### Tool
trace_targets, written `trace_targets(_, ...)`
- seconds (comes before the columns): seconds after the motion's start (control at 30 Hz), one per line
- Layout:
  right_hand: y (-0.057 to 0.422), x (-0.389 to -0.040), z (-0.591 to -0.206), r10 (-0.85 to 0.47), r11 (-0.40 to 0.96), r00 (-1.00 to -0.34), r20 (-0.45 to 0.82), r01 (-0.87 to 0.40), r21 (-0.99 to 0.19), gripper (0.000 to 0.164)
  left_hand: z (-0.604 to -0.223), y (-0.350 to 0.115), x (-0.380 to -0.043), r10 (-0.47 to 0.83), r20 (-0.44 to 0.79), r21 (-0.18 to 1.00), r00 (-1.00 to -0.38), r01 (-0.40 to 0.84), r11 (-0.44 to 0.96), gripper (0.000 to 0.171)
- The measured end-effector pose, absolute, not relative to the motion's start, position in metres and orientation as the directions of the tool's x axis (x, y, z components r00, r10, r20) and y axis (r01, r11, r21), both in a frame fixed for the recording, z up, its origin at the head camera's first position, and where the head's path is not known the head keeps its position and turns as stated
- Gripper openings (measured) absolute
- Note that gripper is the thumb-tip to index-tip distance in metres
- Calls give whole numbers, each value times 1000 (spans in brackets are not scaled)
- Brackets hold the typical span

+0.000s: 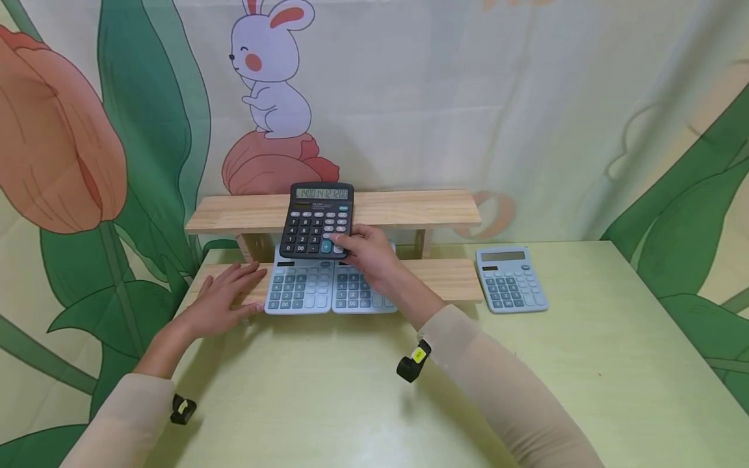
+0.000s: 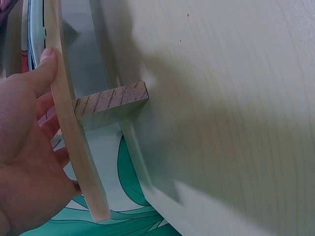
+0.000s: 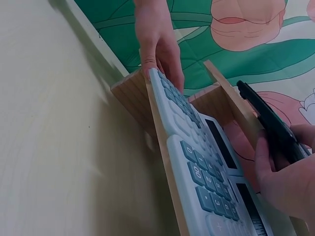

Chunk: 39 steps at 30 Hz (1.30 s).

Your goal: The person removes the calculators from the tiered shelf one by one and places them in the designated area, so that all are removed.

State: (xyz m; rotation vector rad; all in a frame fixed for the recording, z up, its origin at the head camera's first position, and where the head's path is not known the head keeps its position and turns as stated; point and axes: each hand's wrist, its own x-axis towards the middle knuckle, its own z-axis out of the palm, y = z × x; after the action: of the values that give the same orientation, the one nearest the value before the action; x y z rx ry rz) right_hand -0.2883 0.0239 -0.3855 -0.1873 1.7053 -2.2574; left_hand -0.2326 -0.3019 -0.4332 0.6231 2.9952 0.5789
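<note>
The right hand [image 1: 374, 257] grips the black calculator [image 1: 307, 227] by its lower right corner, the thumb over the keys and fingers behind, a hold that seems meant to keep most of its face uncovered and its far end free. It hangs over the left half of the rack [image 1: 421, 209], in front of the upper shelf; whether it touches that shelf I cannot tell. The left hand [image 1: 225, 296] lies open, fingers spread on the left end of the rack's lower shelf with the thumb at its front edge, probably to steady it. Beside that thumb, a left blue calculator [image 1: 289, 299] and a right blue calculator [image 1: 350, 296] sit close together on the lower shelf, keys facing the person, perhaps for easy reading. A third blue calculator [image 1: 511, 279] lies face up on the counter [image 1: 328, 403], just right of the rack.
</note>
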Motion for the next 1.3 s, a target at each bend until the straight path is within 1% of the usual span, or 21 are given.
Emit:
trace_targets(0.2,26,-287,-387,-299,-253,-953,-49,128,-959,33,-432,-300,-232,386,35,367,-922,372,853,73)
trace_targets(0.3,29,-285,-386,-301,-232,-953,-39,113,-966,33,-432,-300,-232,381,33,365,-924,366,856,74)
trace_targets(0.63,51,-273,-375,-306,-203,-952,-3,69,-977,29,-432,-299,-232,382,33,372,-923,366,853,74)
trace_targets(1.0,94,-263,-354,-262,-194,-962,74,-23,-981,32,-433,-303,-233,390,40,379,-920,375,846,74)
trace_targets(1.17,120,-257,-350,-246,-164,-964,98,-58,-985,37,-435,-306,-235,399,46,369,-916,387,845,73)
trace_targets(1.3,144,-252,-350,-219,-170,-969,115,-78,-982,39,-435,-307,-235,405,51,368,-913,394,842,73)
